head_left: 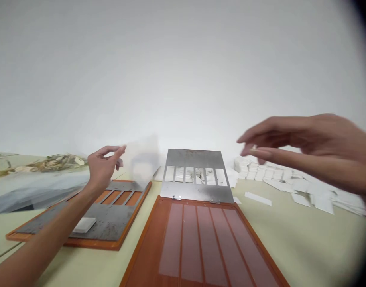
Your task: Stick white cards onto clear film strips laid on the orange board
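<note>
My left hand (103,165) is raised over the left orange board (111,243), fingers pinched on the edge of a thin translucent sheet (142,159) that is blurred by motion. My right hand (305,143) hovers at the right with its fingers stretched out and apart, holding nothing, above the heap of white slips (290,179). In front of me lies a second orange board (147,247) with several long pale strips (197,239) side by side. Its hinged metal stencil plate (196,191) stands tilted up at the far end.
The left board carries a flat grey metal plate (111,223) with slots and a small white block (85,225). Loose white slips (257,198) lie on the pale table (305,247). A pile of brownish scraps (51,162) sits at the far left, near a white wall.
</note>
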`<state>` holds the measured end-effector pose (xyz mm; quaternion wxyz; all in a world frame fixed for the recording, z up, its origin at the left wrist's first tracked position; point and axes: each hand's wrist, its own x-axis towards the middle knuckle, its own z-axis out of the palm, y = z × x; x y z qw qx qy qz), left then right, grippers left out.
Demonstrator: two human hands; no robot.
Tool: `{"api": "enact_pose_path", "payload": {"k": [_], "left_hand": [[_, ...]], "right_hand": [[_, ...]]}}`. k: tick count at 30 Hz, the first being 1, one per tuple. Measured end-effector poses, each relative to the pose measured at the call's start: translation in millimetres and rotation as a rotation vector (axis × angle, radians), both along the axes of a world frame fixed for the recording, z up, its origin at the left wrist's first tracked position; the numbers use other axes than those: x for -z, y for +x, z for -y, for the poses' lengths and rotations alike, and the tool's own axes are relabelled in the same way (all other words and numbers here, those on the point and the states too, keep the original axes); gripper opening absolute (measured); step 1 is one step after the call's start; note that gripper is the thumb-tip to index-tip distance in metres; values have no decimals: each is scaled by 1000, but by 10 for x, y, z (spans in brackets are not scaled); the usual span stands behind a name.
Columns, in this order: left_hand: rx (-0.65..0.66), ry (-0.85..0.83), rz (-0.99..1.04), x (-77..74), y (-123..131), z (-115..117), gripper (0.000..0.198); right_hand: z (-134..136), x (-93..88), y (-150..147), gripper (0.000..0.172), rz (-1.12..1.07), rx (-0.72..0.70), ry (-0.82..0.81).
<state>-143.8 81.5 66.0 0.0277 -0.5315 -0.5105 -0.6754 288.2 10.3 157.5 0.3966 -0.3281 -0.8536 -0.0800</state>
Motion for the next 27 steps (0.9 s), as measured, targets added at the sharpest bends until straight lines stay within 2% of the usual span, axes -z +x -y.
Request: {"api": "enact_pose_path", "payload": {"k": [3, 5, 7, 10, 15, 18, 20, 24, 27], "left_hand": [[90, 162, 93, -62, 659, 187, 37], [197, 176, 149, -36, 1040, 340, 32], [389, 112, 272, 36, 1346, 486, 26], [611, -68, 407, 215, 1658, 654, 30], [861, -356, 624, 567, 1847, 757, 34], [987, -514, 772, 743, 1853, 728, 21], [1009, -590, 853, 842, 1849, 691, 10], [977, -658, 943, 937, 1853, 630, 11], [1099, -635, 907, 903, 1851, 611, 20]], "right_hand": [[-108, 42, -97, 31, 105, -85, -39], [-114, 85, -151, 33, 211, -77, -91], [-80, 130, -177, 43, 296, -21, -94], [-1, 179, -157, 59, 382, 76, -23], [76, 212, -100, 74, 506, 125, -97], [120, 226, -107, 75, 537, 125, -207], [163, 231, -106, 75, 556, 114, -274], [251, 232, -65, 69, 567, 111, -305], [283, 242, -33, 66, 557, 105, -279]]}}
